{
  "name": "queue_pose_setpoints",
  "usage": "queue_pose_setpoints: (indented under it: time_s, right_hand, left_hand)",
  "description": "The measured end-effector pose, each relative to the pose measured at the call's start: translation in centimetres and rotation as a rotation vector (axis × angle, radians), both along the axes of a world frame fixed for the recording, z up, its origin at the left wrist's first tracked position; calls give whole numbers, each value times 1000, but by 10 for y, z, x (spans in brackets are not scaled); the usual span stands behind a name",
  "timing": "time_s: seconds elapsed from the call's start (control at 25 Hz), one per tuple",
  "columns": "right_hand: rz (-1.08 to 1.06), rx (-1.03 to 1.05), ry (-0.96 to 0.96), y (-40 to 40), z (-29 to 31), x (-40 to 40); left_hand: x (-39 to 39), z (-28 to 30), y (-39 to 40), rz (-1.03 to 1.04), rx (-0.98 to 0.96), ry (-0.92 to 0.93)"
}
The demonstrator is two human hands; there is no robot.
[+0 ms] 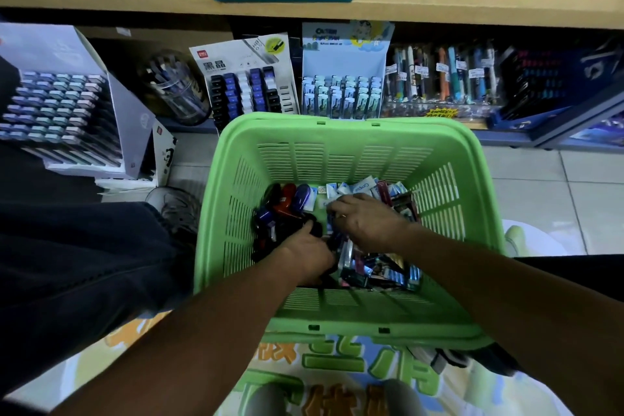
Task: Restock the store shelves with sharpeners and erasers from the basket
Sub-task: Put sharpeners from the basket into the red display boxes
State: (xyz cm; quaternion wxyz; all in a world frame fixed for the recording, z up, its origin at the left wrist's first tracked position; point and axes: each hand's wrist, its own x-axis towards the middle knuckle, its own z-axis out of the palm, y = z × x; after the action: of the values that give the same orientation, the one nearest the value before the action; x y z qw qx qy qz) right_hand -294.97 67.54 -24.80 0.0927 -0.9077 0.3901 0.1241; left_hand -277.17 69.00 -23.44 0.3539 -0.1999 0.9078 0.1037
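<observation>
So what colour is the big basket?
Bright green, clearest in the head view: the basket has slotted green walls.

Left hand (305, 255) fingers buried among dark oval sharpeners (287, 204); grip unclear. Right hand (366, 223) fingertips hidden in small wrapped eraser packs (363, 187); can't tell if pinching. Green slatted plastic basket (337, 132) floor mostly covered. Top wooden shelf (439, 12) boxes cut off by frame edge. Labels on hanging pens (442, 78) too blurred to read.

Pale tiled floor (526, 199) below a wooden shelf edge (439, 12). Stocked stationery display boxes (250, 84) along the lower shelf. Dim indoor light.
</observation>
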Motion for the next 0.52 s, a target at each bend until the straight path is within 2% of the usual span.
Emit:
queue_pose_setpoints:
  time_s: [0.08, 0.16, 0.2, 0.28, 0.36, 0.44, 0.52]
  right_hand:
    - [-192, 0, -84, -3, 19, -5]
    - [-363, 17, -56, -15, 32, -12]
    - [-380, 84, -5, -18, 38, -14]
    - [-216, 169, 66, -14, 43, -14]
    - [-97, 126, 74, -7, 39, -17]
    - [-238, 59, 110, -2, 36, -16]
    - [-314, 29, 207, 0, 33, -9]
  left_hand:
    - [0, 12, -10, -26, -24, -35]
    - [6, 18, -19, -121, -82, -78]
    - [10, 16, -21, -158, -103, -105]
    - [13, 12, -20, -167, -119, -141]
    - [9, 11, -17, -149, -90, -151]
    - [4, 16, -15, -91, -33, -121]
    - [-1, 21, -13, 70, 67, 7]
